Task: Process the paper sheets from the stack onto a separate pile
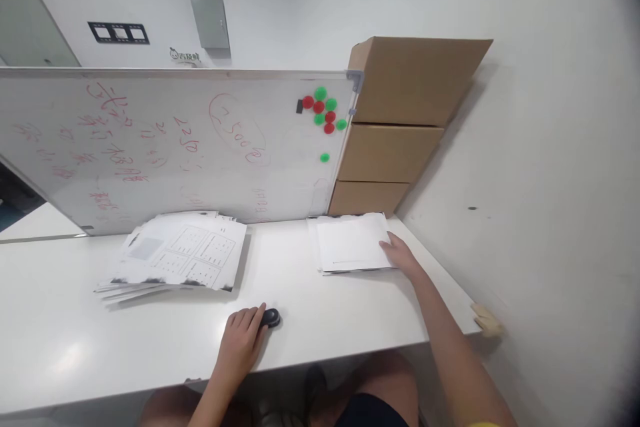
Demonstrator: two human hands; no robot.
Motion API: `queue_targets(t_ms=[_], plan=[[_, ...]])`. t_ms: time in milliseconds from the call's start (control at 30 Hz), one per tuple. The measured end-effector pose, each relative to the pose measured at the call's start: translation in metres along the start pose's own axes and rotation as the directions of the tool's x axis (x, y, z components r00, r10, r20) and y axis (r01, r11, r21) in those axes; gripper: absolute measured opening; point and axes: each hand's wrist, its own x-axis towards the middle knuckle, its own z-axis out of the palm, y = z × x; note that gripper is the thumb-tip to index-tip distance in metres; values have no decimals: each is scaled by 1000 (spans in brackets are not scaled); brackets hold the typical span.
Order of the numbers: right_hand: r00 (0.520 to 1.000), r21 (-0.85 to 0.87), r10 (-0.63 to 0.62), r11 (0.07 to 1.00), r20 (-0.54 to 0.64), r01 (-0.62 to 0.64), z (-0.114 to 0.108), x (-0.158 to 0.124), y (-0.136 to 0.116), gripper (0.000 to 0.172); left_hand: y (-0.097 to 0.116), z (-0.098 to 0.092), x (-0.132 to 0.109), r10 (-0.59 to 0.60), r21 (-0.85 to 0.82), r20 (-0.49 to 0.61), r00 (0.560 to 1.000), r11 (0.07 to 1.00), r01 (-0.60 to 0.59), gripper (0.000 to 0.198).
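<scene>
My left hand (242,342) is closed around a small black stapler (271,318) near the front of the white table. Only the rounded end of the stapler sticks out past my fingers. Further back on the right, my right hand (399,254) grips the right edge of the paper (353,246), which lies on a stack of sheets. The top sheet is mostly blank, with a faint line of print at its lower edge. My fingertips beneath the edge are partly hidden. To the left lies a larger, uneven pile of printed sheets (185,247) with dark smudges along the borders.
The white table (300,347) runs up to a whiteboard (285,127) with red writing and red and green magnets. Stacked cardboard boxes (395,154) stand behind the right-hand papers, beside the wall (540,180). A beige object (486,320) is at the table's right corner.
</scene>
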Motion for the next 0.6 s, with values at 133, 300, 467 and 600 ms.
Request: queue_targets(t_ms=[133, 300, 467, 600], plan=[[999, -100, -8, 995, 36, 12, 20, 38, -6, 48, -3, 0, 0, 15, 24, -36, 999, 1000, -15, 38], [995, -256, -93, 962, 23, 96, 34, 31, -15, 57, 3, -6, 0, -14, 42, -46, 999, 999, 16, 41], [929, -372, -284, 910, -238, 183, 43, -49, -12, 58, -3, -18, 0, -42, 30, -31, 999, 999, 43, 49], [922, -328, -312, 916, -228, 229, 35, -149, 33, 63, -56, -37, 6, -274, 175, -85, 958, 942, 285, 48]])
